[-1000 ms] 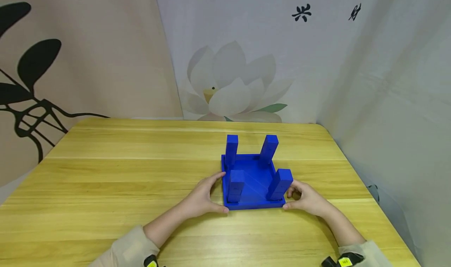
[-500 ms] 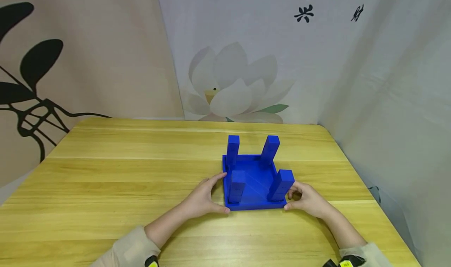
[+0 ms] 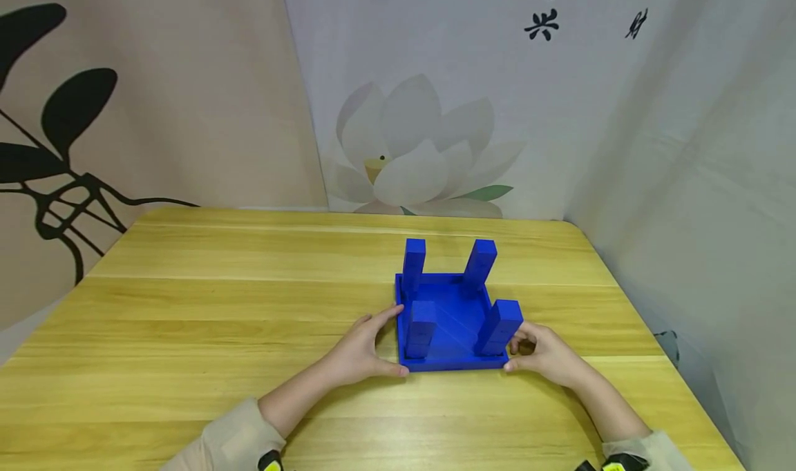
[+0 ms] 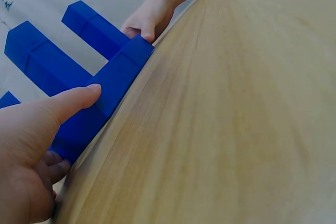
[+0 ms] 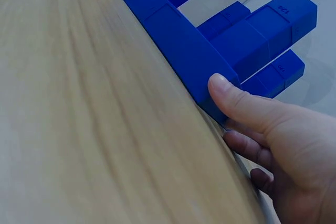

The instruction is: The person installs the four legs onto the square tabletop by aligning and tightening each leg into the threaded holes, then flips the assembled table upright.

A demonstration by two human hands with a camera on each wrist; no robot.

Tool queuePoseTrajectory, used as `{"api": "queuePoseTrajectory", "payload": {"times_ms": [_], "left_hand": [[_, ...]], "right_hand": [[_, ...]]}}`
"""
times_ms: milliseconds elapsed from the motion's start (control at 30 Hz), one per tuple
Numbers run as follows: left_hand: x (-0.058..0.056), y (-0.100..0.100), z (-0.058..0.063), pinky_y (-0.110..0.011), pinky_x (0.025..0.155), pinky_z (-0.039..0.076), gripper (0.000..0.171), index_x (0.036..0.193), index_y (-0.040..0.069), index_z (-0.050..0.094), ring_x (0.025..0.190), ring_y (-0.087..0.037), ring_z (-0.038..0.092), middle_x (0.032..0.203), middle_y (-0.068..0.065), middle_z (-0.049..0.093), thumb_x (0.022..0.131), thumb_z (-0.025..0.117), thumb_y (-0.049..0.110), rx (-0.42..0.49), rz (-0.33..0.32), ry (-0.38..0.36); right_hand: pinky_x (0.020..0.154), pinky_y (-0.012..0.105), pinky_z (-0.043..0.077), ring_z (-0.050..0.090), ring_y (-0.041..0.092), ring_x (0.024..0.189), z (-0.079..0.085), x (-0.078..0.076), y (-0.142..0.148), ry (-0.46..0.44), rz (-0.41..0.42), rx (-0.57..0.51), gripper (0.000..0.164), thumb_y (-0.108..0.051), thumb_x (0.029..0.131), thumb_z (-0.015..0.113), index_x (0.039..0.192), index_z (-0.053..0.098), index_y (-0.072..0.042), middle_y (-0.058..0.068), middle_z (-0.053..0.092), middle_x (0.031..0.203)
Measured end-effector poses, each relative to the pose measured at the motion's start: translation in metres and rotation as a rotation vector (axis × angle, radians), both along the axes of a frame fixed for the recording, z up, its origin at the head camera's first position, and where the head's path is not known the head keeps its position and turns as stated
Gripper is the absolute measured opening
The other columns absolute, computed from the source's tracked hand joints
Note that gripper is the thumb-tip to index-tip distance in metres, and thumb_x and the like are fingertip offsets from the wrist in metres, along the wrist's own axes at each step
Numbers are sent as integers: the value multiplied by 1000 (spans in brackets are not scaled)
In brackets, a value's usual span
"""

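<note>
A blue square tray (image 3: 454, 365) with an upright square post at each corner, like a small upturned table, rests on the wooden table. My left hand (image 3: 357, 356) holds its near left corner. In the left wrist view, the thumb (image 4: 84, 98) lies on the tray's front wall and the other fingers are partly hidden beside it. My right hand (image 3: 544, 352) holds the near right corner, thumb (image 5: 231, 93) against the front wall, fingers curled at the right side. Embossed digits show on the ends of some posts (image 5: 286, 11) in the right wrist view.
The wooden table (image 3: 218, 319) stretches farthest to the left of the tray. Behind it hangs a pale curtain (image 3: 435, 112) printed with a lotus and black characters. Another curtain (image 3: 696, 181) runs along the table's right edge.
</note>
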State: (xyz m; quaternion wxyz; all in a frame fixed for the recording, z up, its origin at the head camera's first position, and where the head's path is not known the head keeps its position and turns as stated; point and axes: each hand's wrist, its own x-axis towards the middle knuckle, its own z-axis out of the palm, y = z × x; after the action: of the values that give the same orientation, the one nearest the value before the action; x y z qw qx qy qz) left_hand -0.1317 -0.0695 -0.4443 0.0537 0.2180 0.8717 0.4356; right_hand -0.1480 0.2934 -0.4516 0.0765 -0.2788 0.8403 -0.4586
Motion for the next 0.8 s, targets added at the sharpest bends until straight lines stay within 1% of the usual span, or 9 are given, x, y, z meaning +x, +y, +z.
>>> {"api": "queuePoseTrajectory", "payload": {"times_ms": [200, 333, 533, 633, 700, 800], "left_hand": [[0, 0, -1, -61, 102, 30, 100, 148, 17, 37, 131, -45, 31, 150, -5, 36, 66, 88, 40, 10, -18, 3], [-1, -1, -1, -59, 105, 28, 99, 149, 16, 37, 132, -42, 31, 151, -8, 32, 67, 86, 41, 26, -42, 14], [-4, -3, -2, -48, 110, 26, 99, 149, 11, 34, 137, -31, 29, 152, -15, 28, 69, 85, 38, 84, -100, 14], [-4, -4, -1, -48, 110, 25, 98, 150, 11, 33, 137, -30, 28, 152, -15, 27, 70, 84, 38, 94, -109, 0], [-4, -4, 0, -47, 110, 25, 97, 150, 12, 32, 138, -30, 27, 153, -15, 26, 71, 83, 38, 99, -112, -10], [-5, -5, 0, -46, 111, 25, 96, 150, 12, 31, 138, -29, 26, 153, -14, 25, 72, 81, 37, 107, -119, -16]], "right_hand": [[66, 26, 49, 58, 14, 74, -1, -1, 1, -5, 34, -55, 27, -10, 76, 81, 91, 58, -8, 8, 60, 79], [66, 26, 50, 59, 17, 75, -1, -1, 2, -3, 43, -71, 28, -8, 77, 80, 95, 59, -10, 6, 61, 80], [66, 26, 51, 61, 16, 78, 2, 2, 0, 2, 48, -100, 31, -6, 77, 80, 102, 61, -6, 5, 64, 83], [69, 26, 52, 62, 14, 82, 4, 3, -1, 7, 43, -98, 36, -6, 77, 79, 108, 61, -2, 4, 65, 86], [70, 27, 53, 63, 14, 83, 5, 3, -1, 2, 39, -105, 43, -5, 77, 79, 115, 60, 1, 4, 67, 90], [72, 27, 54, 64, 14, 85, 6, 4, -1, -16, 32, -124, 55, -4, 77, 78, 126, 54, 7, 5, 69, 97]]}}
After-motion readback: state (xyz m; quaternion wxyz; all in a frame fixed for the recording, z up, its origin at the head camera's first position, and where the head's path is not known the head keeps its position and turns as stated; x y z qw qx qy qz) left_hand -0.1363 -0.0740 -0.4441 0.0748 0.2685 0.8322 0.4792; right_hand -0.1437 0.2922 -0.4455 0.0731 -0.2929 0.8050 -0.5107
